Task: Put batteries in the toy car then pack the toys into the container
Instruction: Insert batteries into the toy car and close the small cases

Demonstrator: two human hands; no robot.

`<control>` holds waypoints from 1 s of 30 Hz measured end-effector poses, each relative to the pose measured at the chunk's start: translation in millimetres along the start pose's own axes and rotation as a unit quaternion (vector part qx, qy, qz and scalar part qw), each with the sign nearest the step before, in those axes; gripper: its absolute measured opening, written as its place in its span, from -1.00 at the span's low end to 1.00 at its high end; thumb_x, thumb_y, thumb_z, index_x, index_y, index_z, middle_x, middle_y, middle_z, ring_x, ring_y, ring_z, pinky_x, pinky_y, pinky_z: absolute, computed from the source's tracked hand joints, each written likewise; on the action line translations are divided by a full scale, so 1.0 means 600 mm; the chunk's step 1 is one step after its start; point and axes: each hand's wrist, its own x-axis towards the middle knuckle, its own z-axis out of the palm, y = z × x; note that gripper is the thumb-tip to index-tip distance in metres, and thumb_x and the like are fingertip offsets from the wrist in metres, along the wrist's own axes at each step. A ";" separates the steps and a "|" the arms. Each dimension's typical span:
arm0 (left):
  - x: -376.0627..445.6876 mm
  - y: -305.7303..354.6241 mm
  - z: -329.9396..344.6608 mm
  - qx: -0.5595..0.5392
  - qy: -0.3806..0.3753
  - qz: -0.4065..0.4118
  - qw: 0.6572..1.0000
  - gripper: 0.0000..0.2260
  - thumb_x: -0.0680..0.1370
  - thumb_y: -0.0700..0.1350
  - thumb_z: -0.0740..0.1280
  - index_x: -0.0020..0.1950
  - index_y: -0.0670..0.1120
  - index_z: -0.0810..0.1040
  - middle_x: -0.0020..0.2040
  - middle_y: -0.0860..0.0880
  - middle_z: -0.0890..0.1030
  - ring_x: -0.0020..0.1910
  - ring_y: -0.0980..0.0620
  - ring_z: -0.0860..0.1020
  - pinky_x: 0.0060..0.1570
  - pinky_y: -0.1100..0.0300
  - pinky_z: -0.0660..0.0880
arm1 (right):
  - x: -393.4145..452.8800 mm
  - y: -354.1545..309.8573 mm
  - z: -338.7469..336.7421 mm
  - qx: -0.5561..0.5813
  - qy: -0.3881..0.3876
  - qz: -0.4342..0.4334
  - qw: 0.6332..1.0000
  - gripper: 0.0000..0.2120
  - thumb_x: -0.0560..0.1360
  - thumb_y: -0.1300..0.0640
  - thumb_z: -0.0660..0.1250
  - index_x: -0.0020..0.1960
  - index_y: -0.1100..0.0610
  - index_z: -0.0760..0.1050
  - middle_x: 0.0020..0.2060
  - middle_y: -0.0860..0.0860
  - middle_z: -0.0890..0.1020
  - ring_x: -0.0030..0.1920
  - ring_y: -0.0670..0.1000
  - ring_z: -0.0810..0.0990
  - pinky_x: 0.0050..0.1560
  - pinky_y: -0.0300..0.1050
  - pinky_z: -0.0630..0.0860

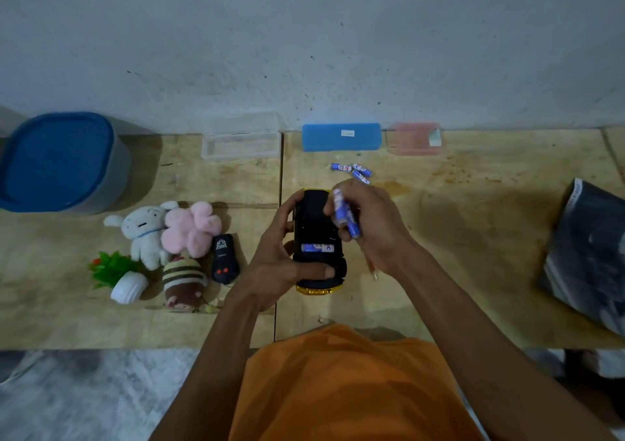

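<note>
Orange cloth of the person's shirt (341,386) fills the near edge, both bare arms reaching out over the plywood table (473,237). Left hand (280,261) grips the toy car (316,224), turned belly-up, black underside showing with a yellow rim; one battery (317,247) lies crosswise in the open compartment. Right hand (368,227) hovers just over the car, fingers curled round a few blue batteries (345,212). Left of the car sit a black remote (224,259), a striped bee plush (182,280), a pink plush (192,229), a white dog plush (147,232) and a tipped little potted plant (118,274). Farther off, three loose batteries (353,171) lie near a blue case (341,137), a clear box (241,144) and a pink box (416,138) by the wall. Far left stands the blue-lidded container (57,159).
</note>
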 end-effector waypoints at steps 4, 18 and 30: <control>-0.003 -0.006 -0.006 0.000 0.002 0.002 1.000 0.07 0.13 -0.30 0.65 0.49 0.31 0.28 0.36 -0.17 0.44 0.30 -0.08 0.53 0.16 -0.21 0.59 | -0.009 -0.014 -0.007 0.210 0.006 0.095 0.973 -0.74 0.57 0.09 0.11 -0.22 0.13 0.45 -0.39 0.06 0.47 -0.41 0.01 0.37 -0.45 -0.18 0.23; 0.004 -0.003 -0.011 0.026 0.043 0.057 0.997 0.06 0.21 -0.42 0.61 0.48 0.32 0.26 0.32 -0.09 0.47 0.24 -0.16 0.58 0.08 -0.20 0.62 | -0.044 0.022 0.001 -0.100 -0.005 0.173 0.980 -0.83 0.60 0.13 0.32 0.11 0.14 0.64 -0.51 -0.06 0.42 -0.53 -0.11 0.25 -0.54 -0.27 0.13; 0.004 -0.010 -0.013 0.033 0.065 0.042 0.997 0.03 0.16 -0.34 0.60 0.46 0.34 0.29 0.29 0.00 0.51 0.30 -0.17 0.52 0.13 -0.22 0.60 | -0.050 0.029 0.017 0.004 0.067 0.178 0.982 -0.85 0.60 0.17 0.31 0.04 0.14 0.66 -0.33 -0.01 0.51 -0.48 -0.12 0.33 -0.52 -0.24 0.19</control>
